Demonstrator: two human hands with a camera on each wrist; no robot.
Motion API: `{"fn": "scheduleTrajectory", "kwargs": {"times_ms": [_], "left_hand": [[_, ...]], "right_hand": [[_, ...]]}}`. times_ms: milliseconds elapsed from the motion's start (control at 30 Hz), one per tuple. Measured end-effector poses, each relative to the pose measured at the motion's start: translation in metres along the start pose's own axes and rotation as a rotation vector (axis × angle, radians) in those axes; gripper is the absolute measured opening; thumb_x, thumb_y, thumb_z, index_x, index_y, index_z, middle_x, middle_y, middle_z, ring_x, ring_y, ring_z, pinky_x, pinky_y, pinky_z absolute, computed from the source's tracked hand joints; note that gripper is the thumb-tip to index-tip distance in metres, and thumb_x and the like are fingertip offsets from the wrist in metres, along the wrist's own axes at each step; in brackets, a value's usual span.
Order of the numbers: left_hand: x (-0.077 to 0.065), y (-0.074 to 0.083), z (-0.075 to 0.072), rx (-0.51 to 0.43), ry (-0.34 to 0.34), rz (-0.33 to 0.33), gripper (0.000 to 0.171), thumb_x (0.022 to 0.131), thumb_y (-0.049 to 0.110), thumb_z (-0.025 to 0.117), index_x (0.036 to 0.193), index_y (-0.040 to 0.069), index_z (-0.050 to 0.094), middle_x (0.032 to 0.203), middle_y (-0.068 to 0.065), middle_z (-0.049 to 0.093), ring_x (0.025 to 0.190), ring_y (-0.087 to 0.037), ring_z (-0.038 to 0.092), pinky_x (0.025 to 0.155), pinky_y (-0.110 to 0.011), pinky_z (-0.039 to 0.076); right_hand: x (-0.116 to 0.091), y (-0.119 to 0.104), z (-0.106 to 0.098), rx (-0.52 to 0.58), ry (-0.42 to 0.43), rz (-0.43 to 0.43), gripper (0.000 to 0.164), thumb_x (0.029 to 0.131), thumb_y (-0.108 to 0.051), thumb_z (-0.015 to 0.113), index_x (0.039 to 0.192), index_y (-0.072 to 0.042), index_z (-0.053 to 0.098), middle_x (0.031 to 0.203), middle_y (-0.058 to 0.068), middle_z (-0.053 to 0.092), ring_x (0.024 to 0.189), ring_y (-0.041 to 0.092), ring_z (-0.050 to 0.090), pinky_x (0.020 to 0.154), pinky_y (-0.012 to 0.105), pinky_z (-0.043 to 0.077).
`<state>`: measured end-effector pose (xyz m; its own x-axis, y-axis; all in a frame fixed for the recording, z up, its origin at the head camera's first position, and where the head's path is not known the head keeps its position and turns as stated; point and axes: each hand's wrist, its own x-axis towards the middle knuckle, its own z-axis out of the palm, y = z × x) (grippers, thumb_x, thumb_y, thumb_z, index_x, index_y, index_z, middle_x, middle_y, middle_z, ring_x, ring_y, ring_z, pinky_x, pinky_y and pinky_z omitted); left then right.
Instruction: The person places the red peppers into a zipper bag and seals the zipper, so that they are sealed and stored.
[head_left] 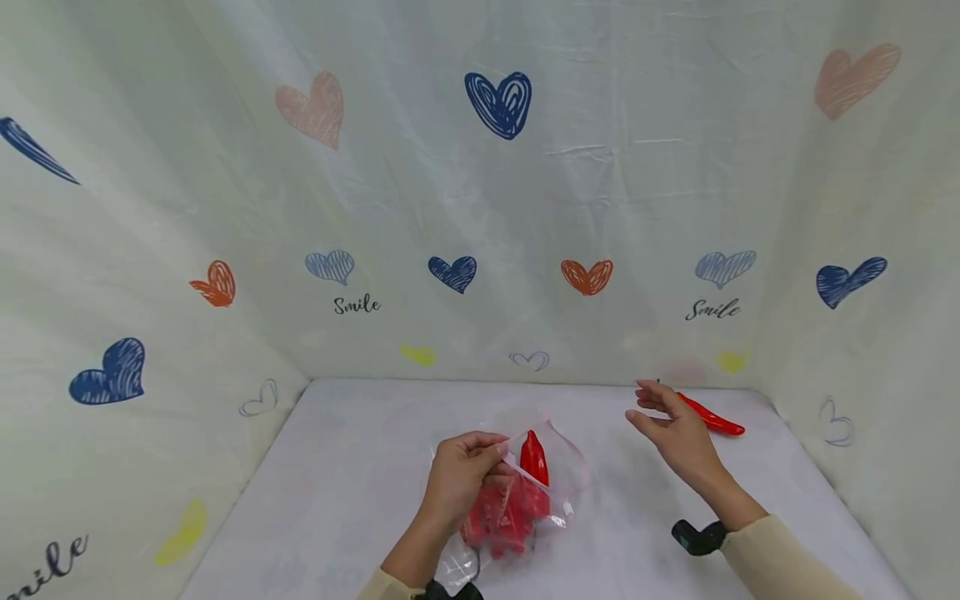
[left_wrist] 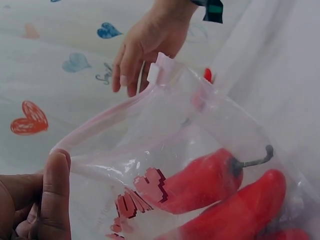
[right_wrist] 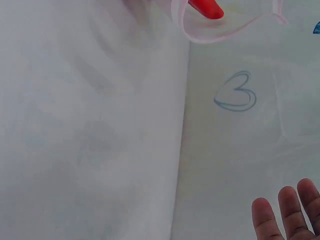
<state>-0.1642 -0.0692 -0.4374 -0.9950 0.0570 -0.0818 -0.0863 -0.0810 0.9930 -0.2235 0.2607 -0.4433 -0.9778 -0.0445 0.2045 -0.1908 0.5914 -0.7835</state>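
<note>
My left hand [head_left: 465, 477] pinches the rim of a clear zip bag [head_left: 564, 454] between thumb and fingers. Several red peppers [left_wrist: 200, 184] lie inside the bag, one showing a dark curved stem; another red pepper [head_left: 533, 458] points up at the bag's mouth. A white slider [left_wrist: 154, 73] sits at one end of the pink zip strip. Apart from the bag, my right hand [head_left: 681, 437] hovers over the back right of the table with its fingers extended and holding nothing. Partly behind it lies a long red chili pepper [head_left: 720, 421].
The white table [head_left: 337, 483] meets a hanging cloth [head_left: 645, 192] printed with hearts and "Smile" at its back and sides. A black strap device [head_left: 697, 537] is on the right wrist.
</note>
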Motion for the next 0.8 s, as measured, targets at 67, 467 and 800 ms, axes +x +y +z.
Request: {"fn": "scheduleTrajectory", "kwargs": {"times_ms": [67,467,800], "left_hand": [[0.001,-0.001,0.0,-0.007,-0.003,0.002,0.027,0.1,0.013,0.074,0.119,-0.005,0.073,0.088,-0.011,0.077,0.075,-0.015,0.076,0.071,-0.027,0.066],[0.005,-0.005,-0.002,-0.044,-0.008,0.003,0.027,0.1,0.009,0.073,0.118,-0.011,0.071,0.087,-0.012,0.076,0.071,-0.013,0.075,0.069,-0.027,0.066],[0.006,-0.005,-0.006,-0.05,-0.011,-0.006,0.029,0.099,0.009,0.073,0.119,-0.011,0.07,0.087,-0.011,0.076,0.071,-0.013,0.076,0.07,-0.028,0.066]], "right_hand": [[0.002,0.005,-0.005,0.017,0.0,0.001,0.066,0.104,-0.034,0.069,0.157,-0.006,0.043,0.149,0.022,0.056,0.135,0.039,0.055,0.087,-0.003,0.039],[0.013,0.042,-0.027,-0.026,0.071,0.011,0.066,0.105,-0.036,0.067,0.157,-0.003,0.042,0.149,0.027,0.055,0.133,0.045,0.054,0.08,-0.004,0.041],[0.027,0.071,-0.043,-0.064,0.075,0.047,0.074,0.103,-0.037,0.07,0.16,-0.002,0.038,0.153,0.029,0.05,0.136,0.046,0.048,0.079,-0.008,0.037]]}}
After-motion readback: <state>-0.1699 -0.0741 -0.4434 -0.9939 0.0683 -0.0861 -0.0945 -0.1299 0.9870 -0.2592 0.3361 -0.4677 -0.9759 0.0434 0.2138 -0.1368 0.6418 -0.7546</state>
